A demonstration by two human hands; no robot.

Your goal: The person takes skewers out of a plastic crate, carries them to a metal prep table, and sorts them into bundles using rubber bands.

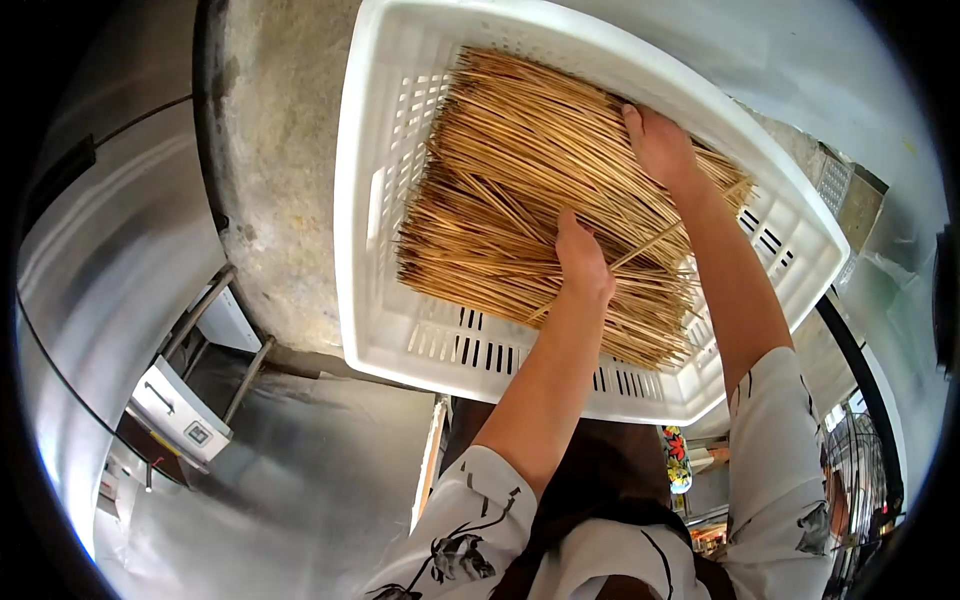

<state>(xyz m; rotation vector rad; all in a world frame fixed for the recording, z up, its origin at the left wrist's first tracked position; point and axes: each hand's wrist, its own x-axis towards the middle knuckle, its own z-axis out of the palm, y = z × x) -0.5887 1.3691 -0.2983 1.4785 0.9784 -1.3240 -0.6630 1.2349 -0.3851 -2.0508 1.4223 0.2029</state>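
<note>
A big pile of thin bamboo skewers [540,130] lies in a white plastic basket [365,290], their dark ends toward the left wall. My left hand [582,255] grips into the middle of the pile, thumb on top and the other fingers sunk among the sticks. On the far side, my right hand [662,145] is closed around the edge of the pile; its thumb shows, and the rest of its fingers are hidden behind the skewers. A few loose skewers [648,245] lie crosswise between my two wrists.
The basket has slotted sides and stands on a worn concrete surface [275,200]. To the left are a shiny metal surface [120,240] and a white box-shaped unit [180,410] beside metal bars. A wire rack [855,470] stands at the lower right.
</note>
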